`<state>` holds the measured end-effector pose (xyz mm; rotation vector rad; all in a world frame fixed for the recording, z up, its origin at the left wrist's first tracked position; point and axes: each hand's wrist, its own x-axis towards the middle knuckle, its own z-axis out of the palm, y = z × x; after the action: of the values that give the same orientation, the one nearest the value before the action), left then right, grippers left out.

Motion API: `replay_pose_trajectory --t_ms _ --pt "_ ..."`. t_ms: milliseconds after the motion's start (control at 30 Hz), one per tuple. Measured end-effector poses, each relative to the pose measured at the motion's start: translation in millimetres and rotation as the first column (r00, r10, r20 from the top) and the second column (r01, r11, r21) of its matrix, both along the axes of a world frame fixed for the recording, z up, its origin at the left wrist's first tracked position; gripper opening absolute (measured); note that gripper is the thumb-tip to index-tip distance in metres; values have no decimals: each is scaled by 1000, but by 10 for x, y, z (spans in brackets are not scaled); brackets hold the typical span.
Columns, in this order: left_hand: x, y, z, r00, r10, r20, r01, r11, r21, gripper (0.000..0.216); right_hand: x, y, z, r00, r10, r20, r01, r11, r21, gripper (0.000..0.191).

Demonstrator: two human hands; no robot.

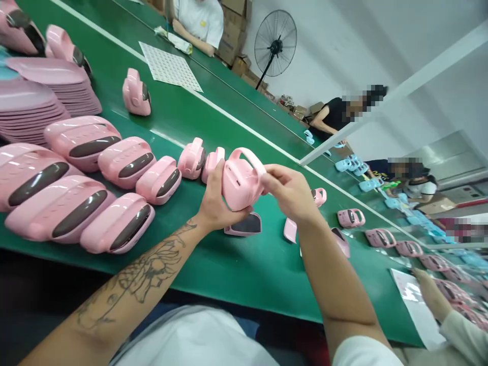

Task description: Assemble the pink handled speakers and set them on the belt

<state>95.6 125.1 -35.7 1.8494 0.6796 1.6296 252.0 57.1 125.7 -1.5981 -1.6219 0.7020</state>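
A glossy pink plastic housing with a loop handle is held up over the green table, a small dark slot showing in its face. My left hand grips it from the left and below, thumb up along its side. At the handle's right end, the fingers of my right hand are closed in a pinch on the housing; the exact contact is partly hidden. Below my left hand lies a pink piece with a dark panel. Just left of the hands stand smaller pink housings with dark windows.
Several pink housings crowd the table's left side, before stacked pink covers. A sticker sheet lies farther back. Pink units line the right, near another person's arm. A white post rises behind; co-workers sit across.
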Motion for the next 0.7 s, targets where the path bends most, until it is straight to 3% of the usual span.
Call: replay_pose_trajectory --t_ms 67,133,233,333,467,700 --pt "21 -38 20 992 -52 118 67 990 -127 126 232 -126 -235 988 -151 42 151 989 7 50" --pt "37 -48 32 958 -110 266 184 944 -274 112 430 -196 -516 933 -270 236 284 959 -25 40" --pt "24 -107 19 874 -157 459 396 777 -489 89 569 -294 -904 921 -217 324 278 948 -153 17" --pt "-44 -281 -39 818 -121 563 503 625 -597 76 550 -401 -1120 919 -168 357 258 940 -222 14" --pt "-136 -550 -115 837 -97 539 471 631 -617 76 443 -493 -1158 899 -187 396 269 949 -164 15" --pt "-205 -661 -236 870 -132 476 407 736 -541 77 311 -596 -1125 891 -282 357 289 957 34 14"
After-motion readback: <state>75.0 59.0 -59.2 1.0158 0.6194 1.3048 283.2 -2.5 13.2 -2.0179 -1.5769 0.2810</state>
